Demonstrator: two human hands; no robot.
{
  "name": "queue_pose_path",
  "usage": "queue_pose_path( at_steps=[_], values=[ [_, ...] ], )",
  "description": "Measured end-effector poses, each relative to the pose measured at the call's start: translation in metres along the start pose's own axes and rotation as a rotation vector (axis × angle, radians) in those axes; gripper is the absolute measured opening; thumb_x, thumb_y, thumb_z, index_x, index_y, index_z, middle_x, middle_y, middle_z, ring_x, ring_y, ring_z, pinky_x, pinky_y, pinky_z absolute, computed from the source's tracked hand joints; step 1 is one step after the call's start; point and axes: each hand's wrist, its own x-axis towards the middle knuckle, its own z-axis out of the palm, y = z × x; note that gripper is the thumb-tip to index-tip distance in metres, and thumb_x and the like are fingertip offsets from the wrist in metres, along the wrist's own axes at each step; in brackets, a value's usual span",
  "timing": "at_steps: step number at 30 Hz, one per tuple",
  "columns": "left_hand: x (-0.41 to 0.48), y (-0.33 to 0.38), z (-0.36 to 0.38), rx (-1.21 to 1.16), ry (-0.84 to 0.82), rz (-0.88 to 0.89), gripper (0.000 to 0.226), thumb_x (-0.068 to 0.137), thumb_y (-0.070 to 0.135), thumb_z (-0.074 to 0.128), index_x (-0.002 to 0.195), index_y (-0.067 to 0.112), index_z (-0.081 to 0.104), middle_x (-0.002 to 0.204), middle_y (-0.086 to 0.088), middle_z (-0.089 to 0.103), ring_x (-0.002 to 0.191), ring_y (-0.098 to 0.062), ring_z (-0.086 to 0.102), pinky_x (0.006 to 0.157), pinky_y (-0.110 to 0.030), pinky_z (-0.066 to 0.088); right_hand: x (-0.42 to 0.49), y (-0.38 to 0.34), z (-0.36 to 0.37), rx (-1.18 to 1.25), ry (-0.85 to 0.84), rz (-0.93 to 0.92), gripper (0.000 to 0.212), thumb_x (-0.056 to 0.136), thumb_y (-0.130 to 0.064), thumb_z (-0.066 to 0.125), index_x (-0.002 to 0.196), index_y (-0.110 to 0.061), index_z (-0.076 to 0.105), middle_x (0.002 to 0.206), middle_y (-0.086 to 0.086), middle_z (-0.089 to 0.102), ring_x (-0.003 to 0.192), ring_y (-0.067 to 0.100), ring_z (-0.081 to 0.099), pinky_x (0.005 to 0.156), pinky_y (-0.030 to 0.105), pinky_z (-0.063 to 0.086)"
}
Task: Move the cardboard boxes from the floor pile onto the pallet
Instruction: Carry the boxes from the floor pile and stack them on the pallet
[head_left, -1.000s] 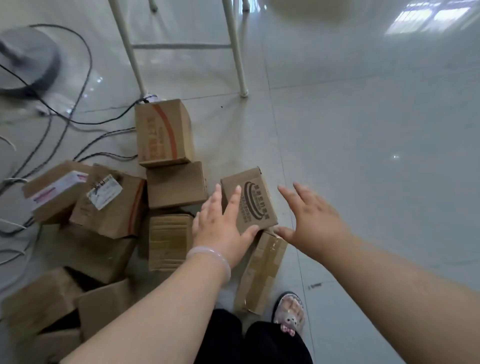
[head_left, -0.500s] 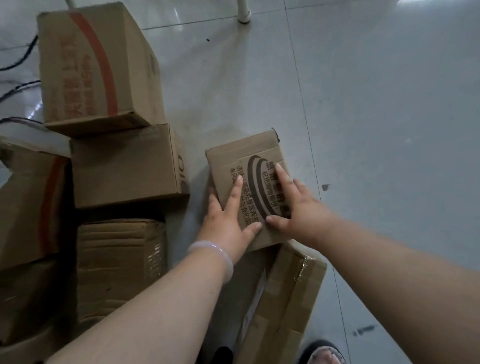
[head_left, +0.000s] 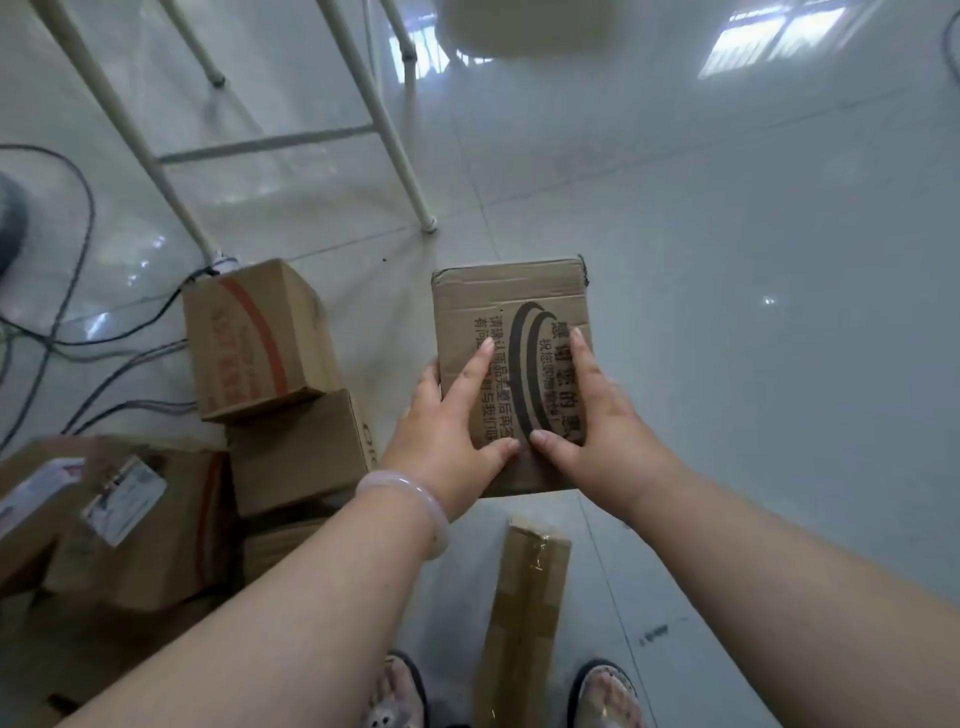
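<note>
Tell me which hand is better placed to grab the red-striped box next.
Left, probably. The left hand grips the printed box at its left edge, the side nearest the red-striped box; the right hand would have to cross over. Both hands hold the printed box now.
</note>
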Motion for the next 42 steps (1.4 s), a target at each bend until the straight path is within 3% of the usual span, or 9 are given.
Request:
queue_pose_path(
  at_steps=[3, 9, 17, 21, 25, 28, 30, 36, 42],
  values=[
    [-0.032, 0.072, -0.056, 0.020, 0.008, 0.088, 0.094, 0.083, 0.050, 0.070, 0.135, 0.073, -0.005, 0.161, 0.005, 0.005, 0.146, -0.025, 0.019, 0.116, -0.041, 0.023, -0.042, -0.047, -0.079, 0.015, 0.079, 0.003, 0.104, 0.086, -0.039, 0.071, 0.151, -0.053, -0.008, 0.153, 0.003, 0.030, 0.141, 0.018, 0.031, 0.114, 0.034, 0.027],
    [-0.129, 0.212, -0.153, -0.023, -0.032, 0.250, 0.095, 0.084, 0.046, 0.071, 0.135, 0.074, -0.004, 0.160, 0.008, 0.002, 0.147, -0.026, 0.017, 0.119, -0.048, 0.024, -0.163, -0.134, -0.216, 0.049, 0.269, 0.011, 0.103, 0.084, -0.041, 0.073, 0.152, -0.054, -0.003, 0.149, 0.003, 0.034, 0.136, 0.017, 0.036, 0.109, 0.030, 0.029],
    [-0.275, 0.302, -0.197, 0.043, -0.212, 0.569, 0.096, 0.081, 0.043, 0.074, 0.134, 0.075, 0.002, 0.157, 0.022, 0.002, 0.145, -0.022, 0.017, 0.118, -0.048, 0.027, -0.365, -0.180, -0.266, 0.146, 0.563, 0.169, 0.102, 0.084, -0.044, 0.073, 0.149, -0.059, -0.005, 0.150, -0.002, 0.033, 0.133, 0.015, 0.038, 0.105, 0.029, 0.031],
    [-0.342, 0.332, -0.193, 0.125, -0.341, 0.774, 0.095, 0.079, 0.043, 0.077, 0.141, 0.068, 0.010, 0.155, 0.026, 0.002, 0.144, -0.021, 0.019, 0.115, -0.047, 0.032, -0.467, -0.184, -0.262, 0.212, 0.720, 0.291, 0.101, 0.084, -0.046, 0.072, 0.149, -0.059, -0.004, 0.142, 0.002, 0.037, 0.128, 0.017, 0.043, 0.110, 0.033, 0.036],
    [-0.422, 0.357, -0.175, 0.227, -0.421, 0.969, 0.101, 0.075, 0.046, 0.078, 0.142, 0.066, 0.006, 0.157, 0.020, 0.001, 0.145, -0.023, 0.016, 0.118, -0.046, 0.028, -0.570, -0.188, -0.248, 0.236, 0.865, 0.394, 0.094, 0.088, -0.048, 0.066, 0.137, -0.072, -0.010, 0.133, 0.002, 0.033, 0.109, 0.012, 0.041, 0.097, 0.024, 0.033],
    [-0.485, 0.371, -0.156, 0.296, -0.485, 1.129, 0.102, 0.074, 0.050, 0.077, 0.143, 0.065, 0.004, 0.158, 0.016, 0.001, 0.144, -0.024, 0.013, 0.119, -0.044, 0.024, -0.649, -0.191, -0.228, 0.262, 0.991, 0.476, 0.091, 0.090, -0.048, 0.064, 0.126, -0.077, -0.015, 0.132, 0.001, 0.031, 0.107, 0.012, 0.040, 0.096, 0.025, 0.035],
    [-0.532, 0.376, -0.141, 0.337, -0.533, 1.234, 0.102, 0.073, 0.054, 0.076, 0.143, 0.066, 0.002, 0.159, 0.013, 0.000, 0.144, -0.025, 0.013, 0.118, -0.045, 0.023, -0.704, -0.192, -0.208, 0.283, 1.089, 0.545, 0.092, 0.090, -0.050, 0.063, 0.131, -0.075, -0.015, 0.132, 0.001, 0.031, 0.108, 0.013, 0.042, 0.095, 0.027, 0.038],
    [-0.698, 0.362, -0.083, 0.468, -0.735, 1.512, 0.101, 0.074, 0.059, 0.073, 0.143, 0.065, -0.001, 0.157, 0.016, -0.004, 0.144, -0.028, 0.012, 0.117, -0.052, 0.025, -0.874, -0.199, -0.115, 0.309, 1.316, 0.817, 0.098, 0.088, -0.055, 0.063, 0.123, -0.078, -0.025, 0.135, 0.002, 0.029, 0.121, 0.023, 0.047, 0.100, 0.036, 0.042],
    [-0.883, 0.286, -0.022, 0.593, -0.943, 1.730, 0.100, 0.077, 0.057, 0.072, 0.145, 0.062, -0.002, 0.158, 0.012, -0.001, 0.142, -0.030, 0.016, 0.115, -0.052, 0.029, -1.044, -0.221, 0.021, 0.368, 1.466, 1.117, 0.096, 0.087, -0.060, 0.061, 0.118, -0.081, -0.027, 0.141, 0.005, 0.027, 0.124, 0.028, 0.047, 0.099, 0.042, 0.044]
  ],
)
